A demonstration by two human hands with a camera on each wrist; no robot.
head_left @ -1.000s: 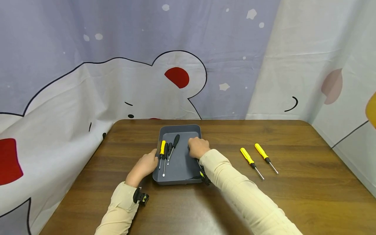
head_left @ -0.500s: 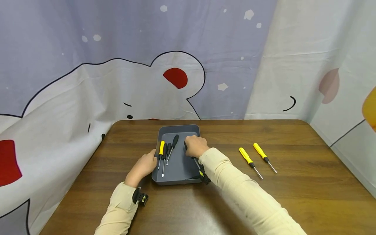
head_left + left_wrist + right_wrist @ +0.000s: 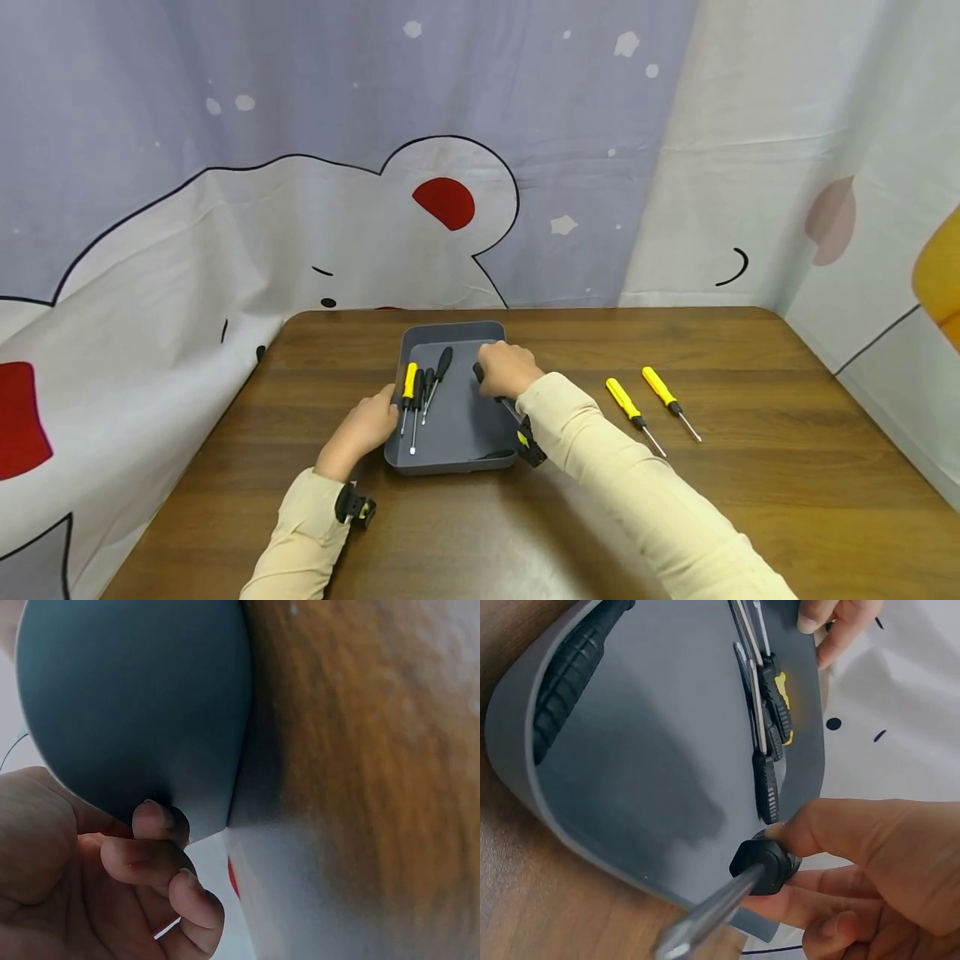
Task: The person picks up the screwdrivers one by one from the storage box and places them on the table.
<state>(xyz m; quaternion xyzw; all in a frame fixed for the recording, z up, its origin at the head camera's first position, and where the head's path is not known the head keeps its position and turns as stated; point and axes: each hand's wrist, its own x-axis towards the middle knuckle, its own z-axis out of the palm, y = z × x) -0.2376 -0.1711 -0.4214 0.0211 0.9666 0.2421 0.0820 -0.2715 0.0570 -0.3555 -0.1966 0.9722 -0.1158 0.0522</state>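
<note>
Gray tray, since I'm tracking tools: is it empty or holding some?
Holding some. In the head view, one yellow-handled screwdriver and at least three black-handled screwdrivers lie inside the gray tray.

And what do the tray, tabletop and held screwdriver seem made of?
Tray: probably matte gray plastic, given its smooth, rounded walls.
Tabletop: wood or wood-look laminate, brown grain with a satin sheen.
Held screwdriver: shiny metal shaft, likely steel, catching light; faceted black handle, perhaps plastic or rubber.
</note>
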